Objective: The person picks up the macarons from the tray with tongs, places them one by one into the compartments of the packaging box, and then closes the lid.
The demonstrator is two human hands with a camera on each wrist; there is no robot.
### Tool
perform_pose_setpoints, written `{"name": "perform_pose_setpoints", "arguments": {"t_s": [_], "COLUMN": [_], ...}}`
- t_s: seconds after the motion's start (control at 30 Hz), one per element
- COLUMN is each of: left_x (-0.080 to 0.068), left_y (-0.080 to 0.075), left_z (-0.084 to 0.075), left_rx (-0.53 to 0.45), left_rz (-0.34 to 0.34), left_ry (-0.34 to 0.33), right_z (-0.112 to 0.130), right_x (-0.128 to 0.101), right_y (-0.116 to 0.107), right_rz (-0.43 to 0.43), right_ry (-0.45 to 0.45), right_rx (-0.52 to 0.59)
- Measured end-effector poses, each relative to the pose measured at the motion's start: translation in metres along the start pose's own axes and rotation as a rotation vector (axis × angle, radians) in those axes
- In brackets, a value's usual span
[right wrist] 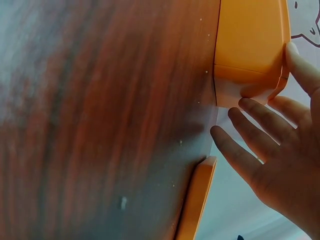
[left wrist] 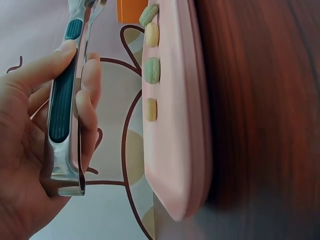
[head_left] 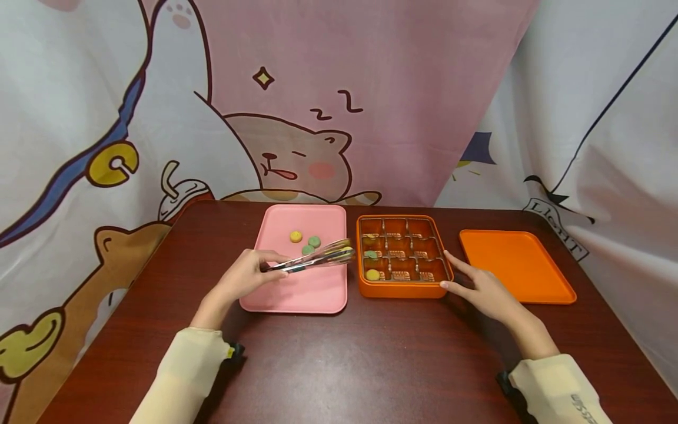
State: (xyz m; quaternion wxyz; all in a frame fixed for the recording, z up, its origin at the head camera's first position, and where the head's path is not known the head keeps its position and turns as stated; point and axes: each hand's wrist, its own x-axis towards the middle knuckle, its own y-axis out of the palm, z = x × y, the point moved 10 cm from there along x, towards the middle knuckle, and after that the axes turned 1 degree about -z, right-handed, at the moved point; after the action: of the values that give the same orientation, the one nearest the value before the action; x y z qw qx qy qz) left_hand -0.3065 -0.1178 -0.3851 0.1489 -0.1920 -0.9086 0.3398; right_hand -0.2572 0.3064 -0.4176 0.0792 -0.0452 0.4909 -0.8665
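Judged step: transfer. My left hand (head_left: 245,274) grips the tongs (head_left: 302,264), tips near the orange box (head_left: 401,290); macarons (head_left: 314,241) occupy the pink tray (head_left: 296,296) near the desk's (head_left: 339,365) far edge. My right hand (head_left: 479,288), fingers spread, touches the box. Next: align tips above it.

The bench (head_left: 344,359) was finished in dark reddish-brown wood grain, and a pale glare was reflected in its surface. It was backed by a cloth (head_left: 402,76) coloured pink and white. On this a sleeping bear (head_left: 296,156) was pictured, with two Zs (head_left: 349,101) and a yellow star (head_left: 263,78) set above it. A yellow bell (head_left: 113,164) was drawn on a blue band (head_left: 58,184), and a banner (head_left: 556,229) was lettered "Light".
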Motion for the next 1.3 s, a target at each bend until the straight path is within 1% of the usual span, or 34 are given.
{"name": "perform_pose_setpoints", "arguments": {"t_s": [0.17,0.4,0.57,0.93,1.1,1.3], "left_x": [0.005,0.012,0.019,0.034,0.04,0.043], "left_y": [0.005,0.017,0.025,0.043,0.052,0.061], "left_z": [-0.007,-0.017,-0.024,-0.042,-0.046,-0.048], "left_rx": [-0.006,-0.081,-0.087,-0.043,-0.058,-0.088], "left_rz": [0.016,0.058,0.073,0.098,0.118,0.137], "left_ry": [0.018,-0.004,0.005,0.093,0.083,0.052], "right_z": [0.0,0.0,0.001,0.0,0.001,0.002], "right_x": [0.0,0.0,0.0,-0.001,-0.001,-0.001], "right_y": [0.0,0.0,0.0,0.0,-0.001,0.0], "right_rz": [-0.003,-0.005,-0.005,-0.002,-0.005,-0.01], "right_ry": [-0.003,-0.007,-0.006,0.005,0.001,-0.001], "right_rx": [-0.001,0.005,0.01,0.014,0.014,0.015]}}
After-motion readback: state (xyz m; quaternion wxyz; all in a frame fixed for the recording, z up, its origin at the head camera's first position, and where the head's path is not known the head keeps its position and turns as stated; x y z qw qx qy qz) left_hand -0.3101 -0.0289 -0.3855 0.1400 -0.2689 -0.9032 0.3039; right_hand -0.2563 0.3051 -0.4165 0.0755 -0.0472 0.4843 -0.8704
